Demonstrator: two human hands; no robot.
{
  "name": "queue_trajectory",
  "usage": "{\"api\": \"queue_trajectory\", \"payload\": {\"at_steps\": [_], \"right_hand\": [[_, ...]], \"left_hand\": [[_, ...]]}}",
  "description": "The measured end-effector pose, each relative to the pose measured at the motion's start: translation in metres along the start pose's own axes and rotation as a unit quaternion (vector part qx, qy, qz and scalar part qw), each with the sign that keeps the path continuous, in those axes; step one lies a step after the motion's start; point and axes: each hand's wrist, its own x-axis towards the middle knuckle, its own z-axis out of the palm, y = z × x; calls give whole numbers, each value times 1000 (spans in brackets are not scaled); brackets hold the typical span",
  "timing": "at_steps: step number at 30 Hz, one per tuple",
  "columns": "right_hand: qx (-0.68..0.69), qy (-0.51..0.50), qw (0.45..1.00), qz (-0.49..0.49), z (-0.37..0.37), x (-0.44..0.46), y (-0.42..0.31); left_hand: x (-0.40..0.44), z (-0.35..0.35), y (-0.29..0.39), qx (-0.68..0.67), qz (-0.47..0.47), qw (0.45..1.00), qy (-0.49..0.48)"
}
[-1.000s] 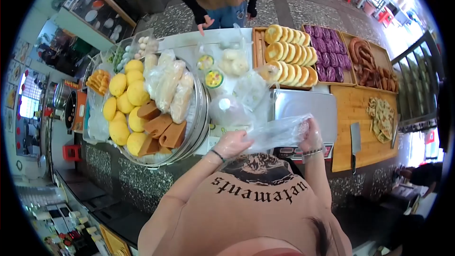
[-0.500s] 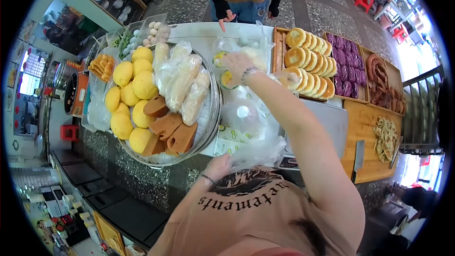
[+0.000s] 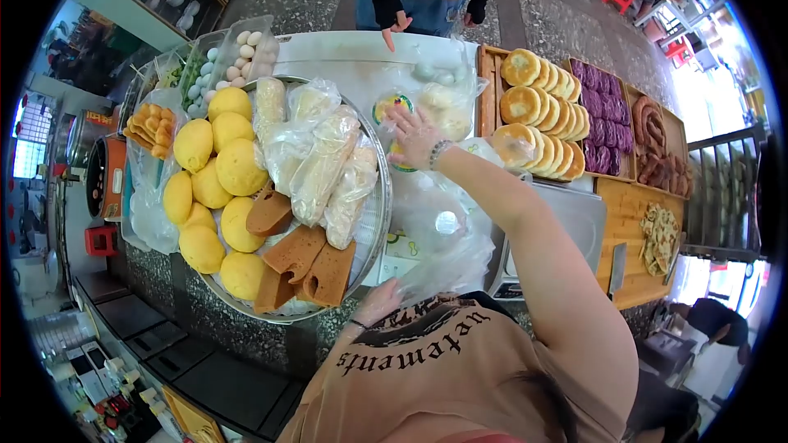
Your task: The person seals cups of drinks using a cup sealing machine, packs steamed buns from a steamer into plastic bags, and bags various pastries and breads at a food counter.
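Observation:
My right hand (image 3: 415, 138) reaches across the counter with its fingers spread over round items with colourful tops (image 3: 392, 107). It touches or hovers just above them; I cannot tell which. Close to my body, my left hand (image 3: 379, 302) is closed on the edge of a clear plastic bag (image 3: 447, 267). More clear plastic (image 3: 431, 217) lies between the two hands. Pale wrapped items (image 3: 445, 111) sit just beyond my right hand. To the left stands a round steamer tray (image 3: 373, 267) with yellow buns (image 3: 238, 162), brown cake wedges (image 3: 295, 250) and bagged pale rolls (image 3: 324, 164).
On the right are boxes of golden flatbreads (image 3: 521, 105), purple rolls (image 3: 603, 107) and brown coiled food (image 3: 652, 127). A cleaver (image 3: 617, 269) lies on a wooden board (image 3: 624, 213). Eggs (image 3: 246, 51) stand at far left. Across the counter, a person's hand (image 3: 397, 29) points downward.
My right hand has shifted slightly and its fingers have spread over the colourful tops. My left hand has moved slightly lower in view. The view has shifted; the person opposite still points.

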Motion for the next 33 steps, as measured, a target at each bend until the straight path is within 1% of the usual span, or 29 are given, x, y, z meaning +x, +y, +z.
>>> {"api": "queue_trajectory", "payload": {"at_steps": [2, 9, 11, 12, 14, 15, 16, 18, 19, 20, 21, 22, 23, 24, 26, 27, 28, 30, 31, 32, 33], "right_hand": [[-19, 10, 1000, -2, 1, 0, 2], [-11, 17, 1000, 0, 9, -1, 4], [5, 177, 984, -30, 9, -4, 1], [4, 178, 984, -28, 5, -2, 6], [175, 99, 979, 23, -34, 4, 17], [210, 162, 956, 123, -33, 11, 33], [243, 223, 918, 223, -29, 19, 56], [274, 255, 872, 315, -6, 44, 123], [240, 156, 881, 378, -20, 42, 125], [201, 56, 876, 435, -38, 40, 126], [201, 56, 877, 432, -22, 51, 147], [202, 11, 885, 420, 0, 68, 176], [203, -38, 889, 409, 7, 75, 186], [202, -42, 889, 409, 17, 80, 192], [180, -31, 882, 434, 7, 84, 178], [181, -34, 882, 434, 16, 92, 179], [174, -47, 878, 444, 24, 103, 182], [168, -61, 875, 450, 31, 124, 182], [131, -97, 895, 415, 28, 132, 182], [94, -134, 912, 377, 28, 139, 179], [95, -136, 911, 378, 33, 146, 176]], "left_hand": [[5, -3, -2, 17, -1, 1000, 2], [9, -6, 1, 7, 0, 1000, -19], [7, -7, 5, 7, -5, 1000, -21], [7, -7, 5, 8, -4, 1000, -21], [7, -6, 3, 31, -12, 999, -32], [7, -1, -2, 27, -12, 999, -31], [6, 5, -12, 24, -21, 999, -23], [11, 13, -26, 25, -28, 999, -12], [10, 18, -34, 42, -59, 996, -45], [11, 17, -33, 59, -91, 991, -78], [8, 15, -33, 41, -94, 990, -97], [12, 37, -73, -16, -43, 996, -73], [8, 27, -55, -26, -73, 994, -77], [0, 18, -36, -37, -105, 990, -82], [-4, 14, -31, -49, -122, 988, -85], [-4, 14, -34, -58, -137, 985, -85], [-1, 18, -47, -58, -137, 985, -86], [4, 33, -78, -121, -147, 976, -110], [1, 31, -76, -103, -81, 988, -79], [2, 28, -75, -103, -83, 988, -81], [3, 26, -73, -132, -104, 982, -91]]}}
